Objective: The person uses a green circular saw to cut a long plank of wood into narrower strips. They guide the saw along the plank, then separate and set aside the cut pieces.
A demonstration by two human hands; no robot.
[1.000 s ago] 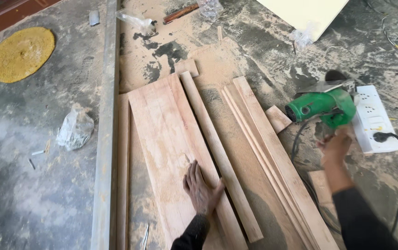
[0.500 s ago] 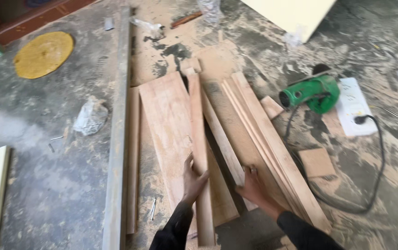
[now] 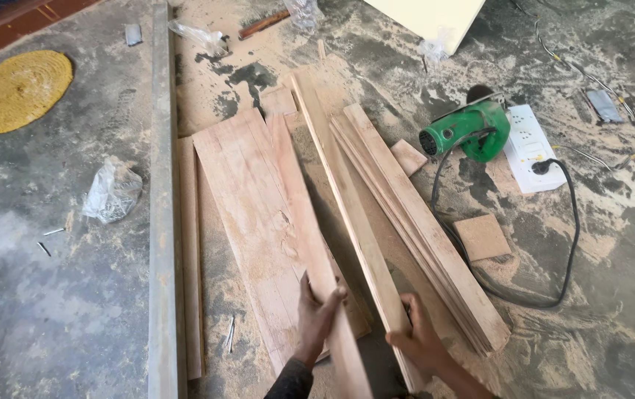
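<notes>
Two grips closed: left hand (image 3: 316,314) on one plank (image 3: 310,244), right hand (image 3: 419,341) on another strip (image 3: 347,192).

Floor (image 3: 51,318): grey concrete, scuffed, heavily dusted with pale sawdust toward the centre and right.
Mat (image 3: 18,90): round, yellow, woven, lying at upper left.
Edge strip (image 3: 22,21): red-brown wood along the top left corner.
Panel (image 3: 432,18): pale cream board at top centre.
Light: even daylight, soft shadows.
</notes>
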